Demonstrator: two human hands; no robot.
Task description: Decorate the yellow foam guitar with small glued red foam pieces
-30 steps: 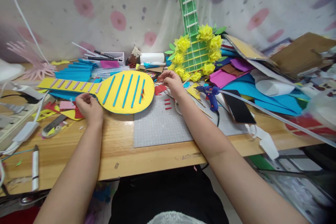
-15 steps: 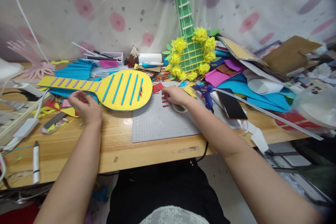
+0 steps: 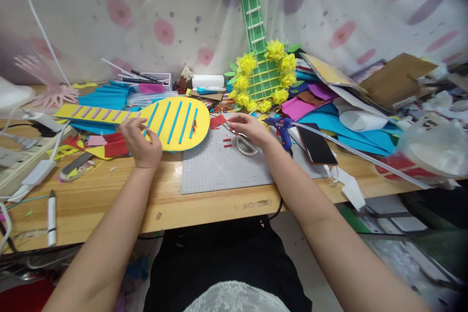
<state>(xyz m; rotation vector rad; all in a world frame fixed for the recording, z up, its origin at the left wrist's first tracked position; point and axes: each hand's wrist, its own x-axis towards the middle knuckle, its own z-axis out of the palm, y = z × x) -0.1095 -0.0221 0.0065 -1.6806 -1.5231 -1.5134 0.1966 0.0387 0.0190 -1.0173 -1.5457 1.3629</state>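
Observation:
A yellow paper guitar (image 3: 168, 126) with blue strips on its body and pink strips on its neck lies flat on the table. My left hand (image 3: 142, 144) is at the join of neck and body, its fingers loosely curved and apart, holding nothing visible. My right hand (image 3: 250, 129) is above the grey cutting mat (image 3: 215, 173), thumb and fingertips pinched together on what looks like a small red stick, mostly hidden. Two more red sticks (image 3: 227, 146) lie on the mat below. Scissors (image 3: 246, 146) with pale handles lie under that hand. Short red pieces (image 3: 194, 126) sit on the guitar body.
A blue glue gun (image 3: 283, 131) with a long clear glue stick and a black phone (image 3: 316, 144) are at right. Behind stands a green guitar (image 3: 256, 34) with yellow flowers. Coloured paper (image 3: 373, 131) is piled at the back right. A marker (image 3: 51, 219) and a power strip (image 3: 22, 170) lie left.
My left hand has moved right, from below the neck to the guitar body. My right hand has lifted slightly away from the red sticks, and fewer of them show on the mat.

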